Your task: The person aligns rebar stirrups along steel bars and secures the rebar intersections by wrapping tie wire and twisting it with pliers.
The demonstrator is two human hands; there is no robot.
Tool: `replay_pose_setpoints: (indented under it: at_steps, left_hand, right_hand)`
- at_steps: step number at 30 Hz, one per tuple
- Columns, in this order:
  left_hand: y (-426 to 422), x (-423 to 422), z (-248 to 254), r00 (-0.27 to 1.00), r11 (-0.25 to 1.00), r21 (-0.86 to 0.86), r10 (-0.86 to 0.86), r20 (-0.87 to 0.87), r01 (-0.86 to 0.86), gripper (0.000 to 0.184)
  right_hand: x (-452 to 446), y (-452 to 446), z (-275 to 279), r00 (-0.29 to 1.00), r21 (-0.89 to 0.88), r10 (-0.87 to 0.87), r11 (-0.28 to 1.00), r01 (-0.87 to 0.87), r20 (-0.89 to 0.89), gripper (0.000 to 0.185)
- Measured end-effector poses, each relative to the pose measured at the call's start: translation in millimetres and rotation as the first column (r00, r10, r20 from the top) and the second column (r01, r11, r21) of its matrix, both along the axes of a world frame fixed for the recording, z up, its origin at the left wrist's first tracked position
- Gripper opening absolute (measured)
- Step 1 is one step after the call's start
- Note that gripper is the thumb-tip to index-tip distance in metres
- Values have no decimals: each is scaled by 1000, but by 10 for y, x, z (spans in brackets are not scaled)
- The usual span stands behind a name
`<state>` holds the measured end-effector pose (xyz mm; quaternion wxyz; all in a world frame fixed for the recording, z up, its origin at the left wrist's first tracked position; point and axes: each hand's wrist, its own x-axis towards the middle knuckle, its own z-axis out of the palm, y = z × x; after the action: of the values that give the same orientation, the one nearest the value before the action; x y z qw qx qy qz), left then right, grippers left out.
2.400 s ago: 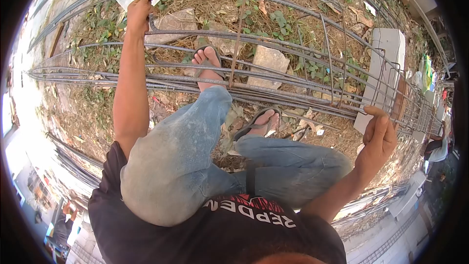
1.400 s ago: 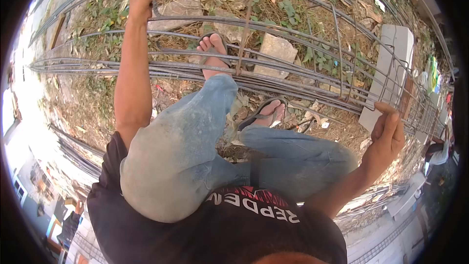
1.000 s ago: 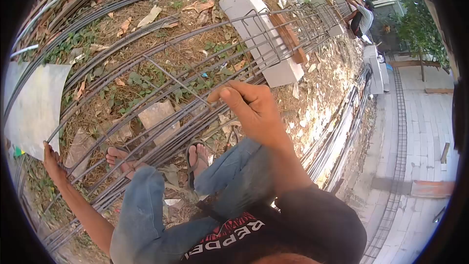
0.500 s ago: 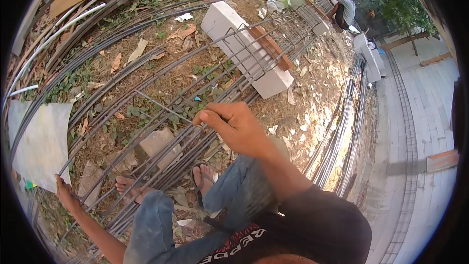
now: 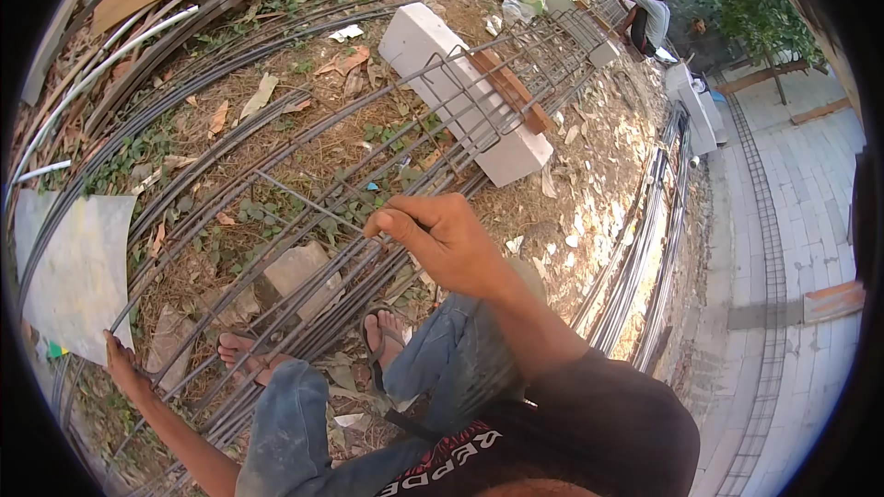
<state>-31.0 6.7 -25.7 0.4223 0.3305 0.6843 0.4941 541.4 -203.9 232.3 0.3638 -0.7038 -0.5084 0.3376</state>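
My right hand [image 5: 437, 237] is closed, thumb against the curled fingers, on the near end of a thin steel bar [image 5: 308, 197]. This bar lies slantwise across several long rebars [image 5: 276, 225]. Down at the lower left, my left hand [image 5: 127, 370] has its fingers around a long rebar [image 5: 152, 281], beside a pale sheet [image 5: 78, 267]. The rebars run away from me through square steel stirrups [image 5: 440, 83]. A white block [image 5: 414, 41] supports them, with a reddish-brown wooden piece [image 5: 508, 90] lying along the top.
My sandalled feet [image 5: 382, 336] are among the bars, near a stone slab [image 5: 304, 278]. More rebars [image 5: 640, 248] lie in a bundle to the right, beside a block wall [image 5: 820, 221]. A co-worker [image 5: 652, 20] squats at the far end of the cage.
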Motion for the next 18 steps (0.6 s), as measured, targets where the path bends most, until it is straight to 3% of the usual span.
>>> replay_pose_setpoints:
  at_steps: [18]
  left_hand:
    - [46,-106,-86,999,999,31,-32,22,32,41]
  right_hand:
    - [-1,-1,-101,1000,70,9,998,-9,-1,37]
